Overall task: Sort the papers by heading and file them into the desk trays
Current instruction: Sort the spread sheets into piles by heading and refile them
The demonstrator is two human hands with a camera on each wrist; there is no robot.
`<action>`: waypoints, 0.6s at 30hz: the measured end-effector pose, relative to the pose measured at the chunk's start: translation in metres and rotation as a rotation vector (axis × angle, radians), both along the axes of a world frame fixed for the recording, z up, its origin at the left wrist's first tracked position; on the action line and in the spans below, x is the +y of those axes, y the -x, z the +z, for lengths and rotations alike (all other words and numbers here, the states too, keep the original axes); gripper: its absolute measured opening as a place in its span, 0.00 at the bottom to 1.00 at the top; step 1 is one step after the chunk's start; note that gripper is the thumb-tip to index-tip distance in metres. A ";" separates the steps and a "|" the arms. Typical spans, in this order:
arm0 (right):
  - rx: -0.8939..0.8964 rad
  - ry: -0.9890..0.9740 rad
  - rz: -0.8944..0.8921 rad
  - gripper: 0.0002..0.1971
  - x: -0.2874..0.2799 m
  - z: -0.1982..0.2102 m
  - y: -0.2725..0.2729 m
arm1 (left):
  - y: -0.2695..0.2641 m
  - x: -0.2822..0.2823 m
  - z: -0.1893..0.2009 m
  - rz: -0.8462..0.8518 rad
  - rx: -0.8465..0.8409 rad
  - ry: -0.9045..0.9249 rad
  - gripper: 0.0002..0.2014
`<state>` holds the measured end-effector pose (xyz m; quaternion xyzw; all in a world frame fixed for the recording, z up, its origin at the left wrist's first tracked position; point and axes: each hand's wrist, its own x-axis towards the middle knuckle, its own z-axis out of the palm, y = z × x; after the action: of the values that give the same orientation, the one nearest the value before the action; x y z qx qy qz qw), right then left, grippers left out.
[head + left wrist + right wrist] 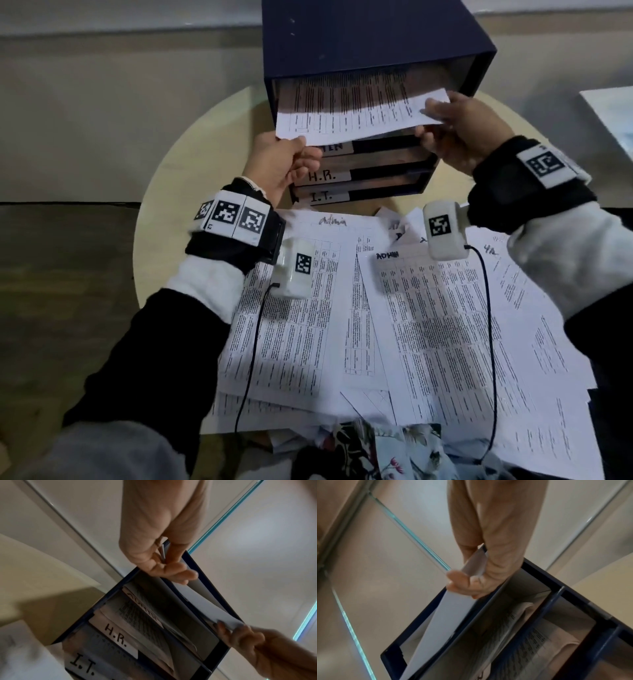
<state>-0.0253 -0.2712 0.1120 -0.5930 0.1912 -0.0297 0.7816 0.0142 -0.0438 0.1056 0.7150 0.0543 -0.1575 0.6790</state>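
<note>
Left hand (277,161) pinches the near-left corner of a printed sheet (356,113), thumb on top, fingers under. Right hand (455,133) pinches the near-right corner the same way. Sheet is held level, far half already inside the top slot of the dark blue tray unit (370,44) at 12 o'clock; near edge sticks out over the slot below. Lower slots carry labels: H.R. label (322,176), I.T. label (322,197); the one above them is partly covered. Loose papers (428,325) spread at 6 o'clock on the round table (191,154), two headed "Admin".
</note>
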 end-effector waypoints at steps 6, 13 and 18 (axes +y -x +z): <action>-0.031 -0.021 0.120 0.11 -0.004 -0.005 0.000 | 0.005 -0.007 -0.003 0.091 -0.190 -0.111 0.04; -0.099 -0.017 -0.240 0.09 -0.009 0.001 -0.031 | 0.001 -0.010 -0.010 0.064 -0.912 -0.756 0.11; -0.072 0.099 -0.259 0.14 -0.006 0.001 -0.046 | -0.012 -0.020 -0.015 -0.229 -0.865 -1.016 0.22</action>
<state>0.0209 -0.2773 0.1127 -0.5998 0.2364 -0.1607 0.7474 0.0262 -0.0641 0.0904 0.9453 -0.2311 0.1171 0.1983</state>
